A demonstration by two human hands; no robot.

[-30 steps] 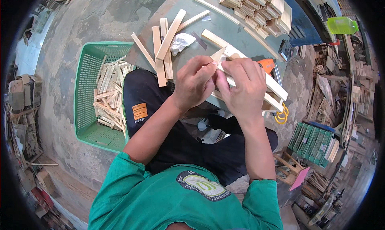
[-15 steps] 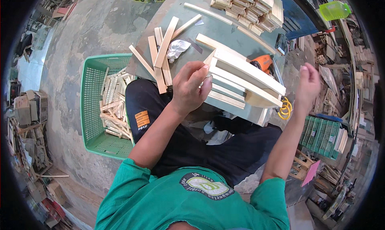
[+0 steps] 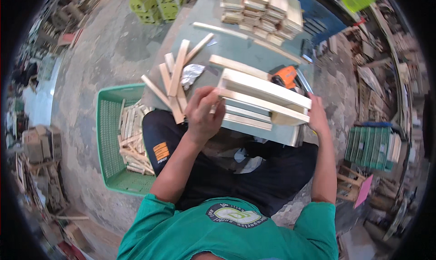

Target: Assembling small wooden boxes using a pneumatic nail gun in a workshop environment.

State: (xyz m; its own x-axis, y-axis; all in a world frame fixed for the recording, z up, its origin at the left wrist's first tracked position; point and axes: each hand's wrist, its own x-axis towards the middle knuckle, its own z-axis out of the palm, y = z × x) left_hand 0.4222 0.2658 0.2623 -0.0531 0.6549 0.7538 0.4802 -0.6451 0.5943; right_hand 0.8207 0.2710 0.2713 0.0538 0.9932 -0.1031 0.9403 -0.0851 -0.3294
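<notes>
A pale wooden frame [image 3: 268, 92] made of slats stands on the grey-green table in front of me. My left hand [image 3: 204, 112] pinches its left end between thumb and bent fingers. At the opposite end, my right hand [image 3: 319, 115] grips the frame, its fingertips partly hidden behind the wood. Between the frame and my lap, loose slats [image 3: 247, 121] lie on the tabletop. Just beyond the frame are another wooden strip [image 3: 238, 66] and an orange power tool [image 3: 285, 76].
A stack of boards [image 3: 261, 10] sits at the table's far end. Crossed slats [image 3: 179, 69] and crumpled white material [image 3: 192, 75] lie on the left. A green crate [image 3: 109, 137] of wood strips stands by my left leg; green baskets [image 3: 370, 146] are on the right.
My right hand has come down and inward from the air onto the frame's right end. My left hand stays at the left end. The whole view has shifted slightly.
</notes>
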